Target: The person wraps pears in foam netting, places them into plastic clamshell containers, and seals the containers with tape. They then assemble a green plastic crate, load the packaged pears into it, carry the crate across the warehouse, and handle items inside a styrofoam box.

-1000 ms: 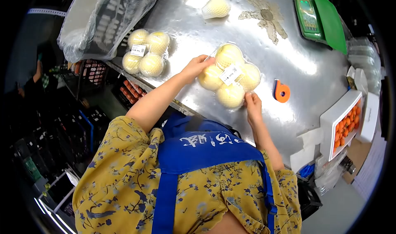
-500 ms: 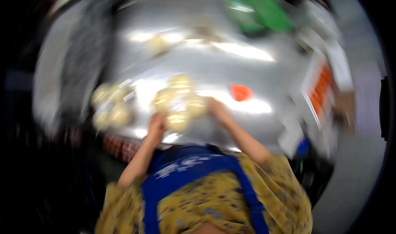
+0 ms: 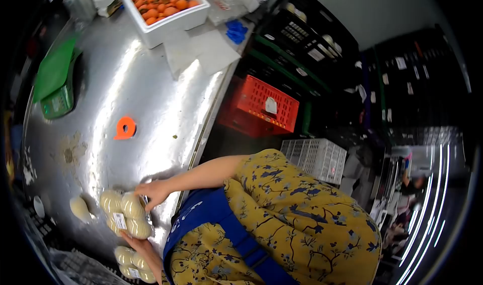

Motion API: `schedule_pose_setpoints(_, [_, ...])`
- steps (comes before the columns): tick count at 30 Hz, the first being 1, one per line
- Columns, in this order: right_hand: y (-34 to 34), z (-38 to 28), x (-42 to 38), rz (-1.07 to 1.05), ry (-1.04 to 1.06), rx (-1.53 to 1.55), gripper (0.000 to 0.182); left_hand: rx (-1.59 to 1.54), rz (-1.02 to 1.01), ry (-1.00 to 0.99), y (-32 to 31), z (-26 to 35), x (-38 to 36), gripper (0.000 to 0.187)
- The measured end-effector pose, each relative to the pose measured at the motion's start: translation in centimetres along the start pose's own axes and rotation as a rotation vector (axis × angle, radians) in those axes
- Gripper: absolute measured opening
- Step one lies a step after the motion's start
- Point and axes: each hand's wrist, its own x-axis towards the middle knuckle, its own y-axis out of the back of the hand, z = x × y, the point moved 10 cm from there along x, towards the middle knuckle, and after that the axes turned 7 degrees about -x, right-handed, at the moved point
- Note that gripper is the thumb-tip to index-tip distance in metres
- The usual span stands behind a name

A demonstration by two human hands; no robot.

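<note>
Sides taken from our own body, the steel table (image 3: pixel 105 149) takes up the most room here, stretching from near to far. Over to our right, past its near edge, we've got black crates (image 3: pixel 307 31) stacked, then a red crate (image 3: pixel 269 104) and a grey crate (image 3: pixel 322 159) closer in. At the table's right end sits a white box (image 3: pixel 173 26) full of orange fruit (image 3: pixel 158 3), with a flat white sheet (image 3: pixel 201 51) just beside it. Across on the far side, towards the right, there's the green scale (image 3: pixel 58 101).

Now the held pack (image 3: pixel 126 214): four pale fruits under clear wrap, label showing, close to the table's near edge and between our hands. The other pack (image 3: pixel 133 262) is to its left, near our left hand. Our right hand (image 3: pixel 155 192) is on the held pack's right side, fingers together and thumb apart, clamped on its near corner. Our left hand (image 3: pixel 141 246) has its fingertips at the left side; they're partly hidden, so we can't tell how tightly they close. Just beyond lies a single pale fruit (image 3: pixel 79 209); well off to the right, the orange tape (image 3: pixel 126 127) rests on bare steel.
</note>
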Motion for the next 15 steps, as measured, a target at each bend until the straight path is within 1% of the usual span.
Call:
schedule_pose_setpoints(1, [-0.4, -0.4, -0.5, -0.026, -0.011, -0.007, 0.082, 0.022, -0.026, 0.023, -0.1, 0.3, 0.1, 0.068])
schedule_pose_setpoints(3, [-1.7, -0.8, -0.9, -0.057, 0.060, 0.035, 0.080, 0.071, 0.026, 0.023, 0.2, 1.4, -0.1, 0.066])
schedule_pose_setpoints(4, [-1.3, -1.4, -1.8, -0.062, 0.062, 0.023, 0.077, 0.060, -0.029, 0.055, -0.1, 1.5, 0.1, 0.066])
schedule_pose_setpoints(5, [-0.3, -1.8, -2.9, 0.031, 0.077, -0.004, 0.070, 0.081, -0.055, 0.077, -0.1, 1.6, 0.1, 0.068])
schedule_pose_setpoints(7, [2.6, -1.7, -6.0, 0.265, 0.095, -0.065, 0.062, 0.176, -0.096, 0.017, -1.4, 2.2, -1.0, 0.069])
schedule_pose_setpoints(9, [6.5, -0.4, -11.0, 0.446, 0.019, -0.071, 0.054, 0.145, -0.078, 0.000, -0.1, 2.4, -0.5, 0.066])
schedule_pose_setpoints(10, [8.8, 0.7, -14.3, 0.513, -0.087, -0.033, 0.051, 0.129, -0.069, -0.009, 0.3, 2.4, -0.3, 0.065])
schedule_pose_setpoints(11, [11.0, 1.7, -18.0, 0.580, -0.191, 0.009, 0.047, 0.313, 0.001, -0.090, 0.8, 3.4, -0.8, 0.063])
schedule_pose_setpoints(12, [13.9, 2.0, -22.4, 0.680, -0.270, -0.148, 0.042, 0.493, 0.072, -0.174, 0.8, 4.4, -2.0, 0.061])
schedule_pose_setpoints(13, [16.7, 2.4, -27.3, 0.844, -0.341, -0.136, 0.035, 0.670, 0.144, -0.262, 0.3, 5.3, -3.2, 0.059])
schedule_pose_setpoints(14, [19.2, 2.5, -32.7, 0.967, -0.505, -0.138, 0.031, 0.717, 0.113, -0.340, -1.3, 5.9, -4.1, 0.058])
schedule_pose_setpoints(15, [20.7, 4.5, -38.1, 1.087, -0.578, -0.112, 0.028, 0.764, 0.082, -0.423, -3.5, 6.4, -5.0, 0.057])
